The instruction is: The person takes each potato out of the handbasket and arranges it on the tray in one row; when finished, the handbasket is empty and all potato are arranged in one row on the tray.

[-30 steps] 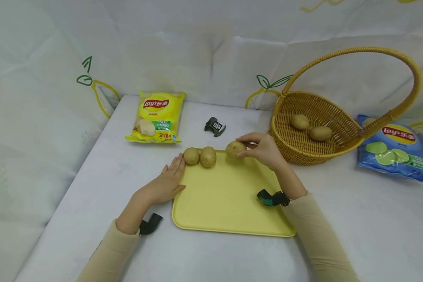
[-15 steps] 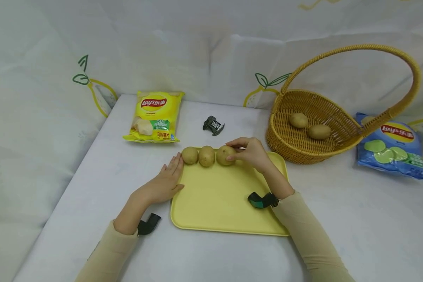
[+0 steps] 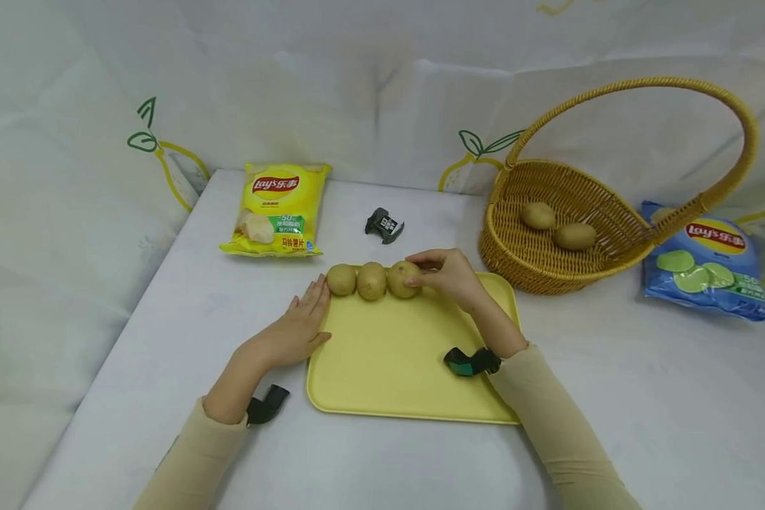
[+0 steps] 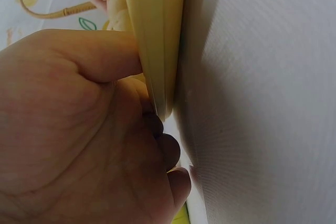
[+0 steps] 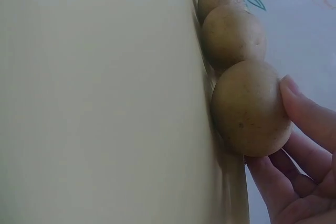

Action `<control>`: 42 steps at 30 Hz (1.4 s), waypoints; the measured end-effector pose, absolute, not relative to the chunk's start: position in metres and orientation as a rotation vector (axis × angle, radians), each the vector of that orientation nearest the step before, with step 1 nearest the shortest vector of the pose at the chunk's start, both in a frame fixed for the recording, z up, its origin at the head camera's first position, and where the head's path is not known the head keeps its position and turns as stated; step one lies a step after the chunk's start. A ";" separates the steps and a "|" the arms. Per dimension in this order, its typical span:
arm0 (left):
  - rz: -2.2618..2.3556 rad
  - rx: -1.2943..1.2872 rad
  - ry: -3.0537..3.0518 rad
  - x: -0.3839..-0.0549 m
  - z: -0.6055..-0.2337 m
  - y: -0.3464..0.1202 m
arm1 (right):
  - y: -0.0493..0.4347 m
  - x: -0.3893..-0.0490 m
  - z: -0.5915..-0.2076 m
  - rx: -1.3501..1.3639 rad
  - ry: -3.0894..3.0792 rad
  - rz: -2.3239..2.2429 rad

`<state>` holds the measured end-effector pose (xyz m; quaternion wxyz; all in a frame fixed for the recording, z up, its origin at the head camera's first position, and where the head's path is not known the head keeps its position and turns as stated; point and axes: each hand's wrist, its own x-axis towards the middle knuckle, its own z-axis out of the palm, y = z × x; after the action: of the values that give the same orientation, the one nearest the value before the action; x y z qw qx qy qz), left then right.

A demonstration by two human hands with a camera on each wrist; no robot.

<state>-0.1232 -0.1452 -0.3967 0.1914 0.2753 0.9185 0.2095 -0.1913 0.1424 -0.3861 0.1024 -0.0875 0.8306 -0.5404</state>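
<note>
Three potatoes stand in a row along the far edge of a yellow tray (image 3: 414, 361). My right hand (image 3: 449, 280) pinches the rightmost potato (image 5: 252, 108) between thumb and fingers. That potato touches the middle potato (image 3: 371, 281), which sits against the left potato (image 3: 341, 280) in the far left corner. With its fingers stretched out, my left hand (image 3: 293, 329) rests along the tray's left edge, fingertips beside the left potato. In the left wrist view its thumb (image 4: 113, 53) touches the tray's rim (image 4: 157, 35).
A wicker basket (image 3: 503, 262) with a tall handle stands behind right, holding two potatoes (image 3: 575, 236). To its right lies a blue chip bag (image 3: 704, 265). A yellow chip bag (image 3: 277, 210) lies at the back left, and a small dark crumpled packet (image 3: 384, 225) behind the tray.
My right hand has moved left with its potato, closing the gap to the middle one. My left hand has stayed at the tray's left edge.
</note>
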 end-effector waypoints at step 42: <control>0.603 0.765 2.574 -0.123 -0.396 -0.145 | 0.155 -0.189 -0.385 -0.364 2.345 -1.604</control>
<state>-0.1232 -0.1454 -0.3958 0.1936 0.2726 0.9176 0.2151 -0.1891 0.1551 -0.3848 0.1380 -0.1260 0.8109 -0.5545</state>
